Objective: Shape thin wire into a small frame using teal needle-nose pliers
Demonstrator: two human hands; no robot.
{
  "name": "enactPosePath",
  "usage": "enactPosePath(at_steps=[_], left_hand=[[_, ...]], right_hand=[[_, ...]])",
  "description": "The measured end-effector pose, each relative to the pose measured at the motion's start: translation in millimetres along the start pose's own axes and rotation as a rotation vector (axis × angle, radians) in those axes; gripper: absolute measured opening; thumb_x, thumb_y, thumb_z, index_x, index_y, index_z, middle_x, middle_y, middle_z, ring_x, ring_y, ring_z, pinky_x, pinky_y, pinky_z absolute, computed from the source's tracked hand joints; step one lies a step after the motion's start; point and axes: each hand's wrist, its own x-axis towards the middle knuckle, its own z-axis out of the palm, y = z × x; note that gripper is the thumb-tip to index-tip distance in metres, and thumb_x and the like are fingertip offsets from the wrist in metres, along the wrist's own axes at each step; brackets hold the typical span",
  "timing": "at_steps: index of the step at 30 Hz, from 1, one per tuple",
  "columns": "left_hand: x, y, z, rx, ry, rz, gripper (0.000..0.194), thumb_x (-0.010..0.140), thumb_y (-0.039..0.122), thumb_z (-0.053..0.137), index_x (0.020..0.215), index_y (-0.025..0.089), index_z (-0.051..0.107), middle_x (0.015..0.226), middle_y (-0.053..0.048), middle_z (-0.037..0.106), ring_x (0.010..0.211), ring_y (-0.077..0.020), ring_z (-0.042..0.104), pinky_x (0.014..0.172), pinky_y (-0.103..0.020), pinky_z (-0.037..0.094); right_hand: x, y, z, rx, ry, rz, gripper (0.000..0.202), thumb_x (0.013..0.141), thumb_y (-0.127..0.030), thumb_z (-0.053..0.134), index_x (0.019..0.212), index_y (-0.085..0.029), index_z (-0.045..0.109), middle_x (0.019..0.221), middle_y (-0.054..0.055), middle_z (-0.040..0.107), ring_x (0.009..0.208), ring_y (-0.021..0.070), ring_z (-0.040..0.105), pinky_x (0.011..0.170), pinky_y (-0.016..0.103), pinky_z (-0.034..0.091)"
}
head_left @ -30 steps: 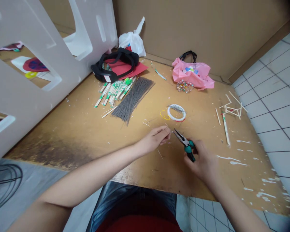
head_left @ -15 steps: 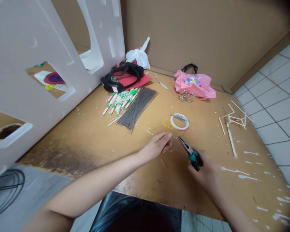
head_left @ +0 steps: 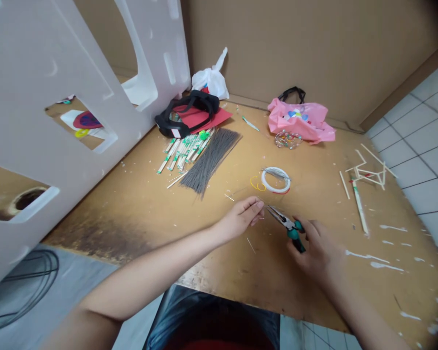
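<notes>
My left hand [head_left: 246, 214] is closed in a pinch on a thin wire whose far end is too fine to follow. My right hand [head_left: 314, 245] grips the green-and-black handles of long-nose pliers [head_left: 286, 223]. The pliers' jaws are slightly parted, with their tips close to my left fingertips; whether they touch the wire I cannot tell. Just beyond my hands lies a white ring [head_left: 264, 181] with short grey wires across it, beside a yellow loop [head_left: 256, 183]. A bundle of straight grey wires [head_left: 211, 163] lies farther left.
Paper-wrapped chopsticks [head_left: 184, 154] lie left of the wires, below a black headset strap [head_left: 160, 125] on red paper [head_left: 222, 116]. A pink bag [head_left: 323, 127] and a beaded wire piece [head_left: 287, 140] sit at the back. At right stands a stick frame [head_left: 372, 176]. A white plastic panel [head_left: 80, 58] borders the left.
The handles of the pliers have spread and the jaws have parted a little. My left hand keeps its pinch. The whole view has shifted slightly.
</notes>
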Motion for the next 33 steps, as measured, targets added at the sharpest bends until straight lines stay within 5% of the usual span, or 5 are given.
enactPosePath(at_steps=[10, 17, 24, 30, 33], left_hand=[[-1, -1, 0.7, 0.050, 0.029, 0.011, 0.037, 0.081, 0.052, 0.052, 0.070, 0.017, 0.044, 0.055, 0.007, 0.036, 0.051, -0.0071, 0.032, 0.055, -0.024, 0.028], [-4, 1, 1.2, 0.196, 0.055, 0.045, 0.039, 0.088, 0.050, 0.040, 0.068, 0.017, 0.044, 0.055, 0.006, 0.033, 0.051, -0.0083, 0.030, 0.051, -0.024, 0.025], [-2, 5, -1.9, 0.258, 0.113, 0.051, 0.032, 0.087, 0.042, 0.040, 0.067, 0.018, 0.043, 0.057, 0.006, 0.034, 0.053, -0.0094, 0.031, 0.053, -0.023, 0.026], [-6, 8, -4.6, 0.396, 0.021, 0.131, 0.020, 0.085, 0.032, 0.043, 0.072, 0.017, 0.048, 0.063, 0.003, 0.041, 0.063, -0.0114, 0.038, 0.059, -0.023, 0.030], [-9, 11, -3.2, 0.388, -0.017, 0.137, 0.019, 0.084, 0.030, 0.043, 0.072, 0.017, 0.049, 0.064, 0.002, 0.043, 0.063, -0.0114, 0.038, 0.060, -0.023, 0.031]], right_hand=[[3, -6, -4, 0.086, -0.055, 0.079, 0.039, 0.072, -0.025, 0.054, 0.110, -0.021, 0.057, 0.085, 0.003, 0.065, 0.067, 0.0177, 0.062, 0.055, 0.027, 0.045], [-1, -4, -11, 0.020, -0.018, 0.042, 0.042, 0.074, -0.028, 0.054, 0.114, -0.019, 0.054, 0.095, 0.008, 0.066, 0.081, 0.0224, 0.065, 0.057, 0.029, 0.047], [-8, -1, -26, 0.181, -0.191, 0.041, 0.044, 0.068, -0.021, 0.052, 0.112, -0.022, 0.054, 0.090, 0.004, 0.067, 0.072, 0.0191, 0.065, 0.057, 0.028, 0.050], [-3, 20, -49, 0.021, -0.087, 0.050, 0.044, 0.069, -0.027, 0.053, 0.113, -0.021, 0.056, 0.092, 0.006, 0.066, 0.071, 0.0205, 0.064, 0.056, 0.030, 0.049], [7, 21, -60, 0.184, -0.116, 0.091, 0.039, 0.068, -0.023, 0.052, 0.107, -0.021, 0.057, 0.091, 0.006, 0.066, 0.071, 0.0195, 0.063, 0.061, 0.031, 0.050]])
